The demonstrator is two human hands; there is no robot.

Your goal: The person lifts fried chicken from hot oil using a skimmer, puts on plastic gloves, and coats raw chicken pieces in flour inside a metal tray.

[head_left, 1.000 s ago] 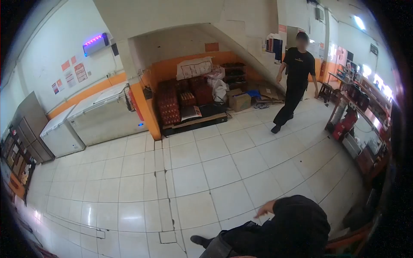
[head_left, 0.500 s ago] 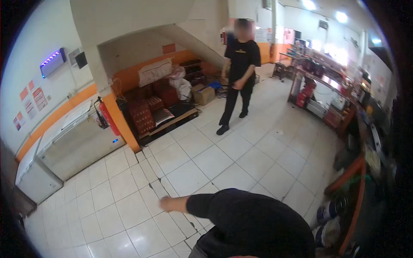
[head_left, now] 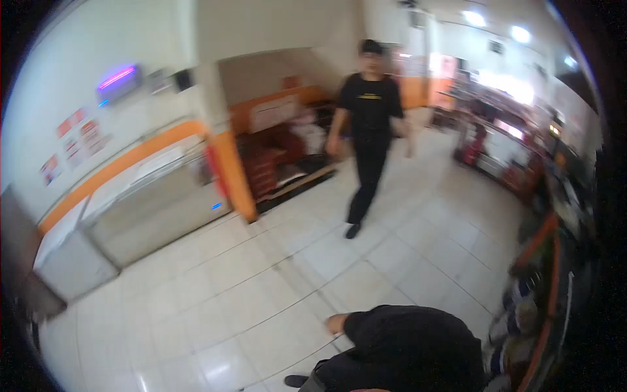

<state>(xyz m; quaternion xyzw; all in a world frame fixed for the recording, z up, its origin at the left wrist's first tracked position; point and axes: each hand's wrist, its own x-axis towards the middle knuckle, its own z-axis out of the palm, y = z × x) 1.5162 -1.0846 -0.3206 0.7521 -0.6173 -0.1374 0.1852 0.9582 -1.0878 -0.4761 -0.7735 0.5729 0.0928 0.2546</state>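
Note:
My left arm in a black sleeve (head_left: pixel 405 343) crosses the bottom of the head view. Beyond its cuff a short blurred patch of skin shows, part of my left forearm or left hand (head_left: pixel 336 324), over the tiled floor (head_left: pixel 274 326). Its fingers cannot be made out, and I see no object at it. My dark shoe (head_left: pixel 296 380) is below on the tiles. My right hand is out of view.
A person in black clothes (head_left: pixel 370 130) walks ahead. White chest freezers (head_left: pixel 157 209) line the left wall beside an orange-based pillar (head_left: pixel 235 176). Stacked red goods (head_left: pixel 261 173) fill the alcove. A cluttered counter (head_left: pixel 499 144) and a shelf with an orange edge (head_left: pixel 548 313) stand right.
The view has turned left, and the room's contents have shifted rightward. The person in black has stepped nearer. My left arm has drawn in, showing less skin past the cuff.

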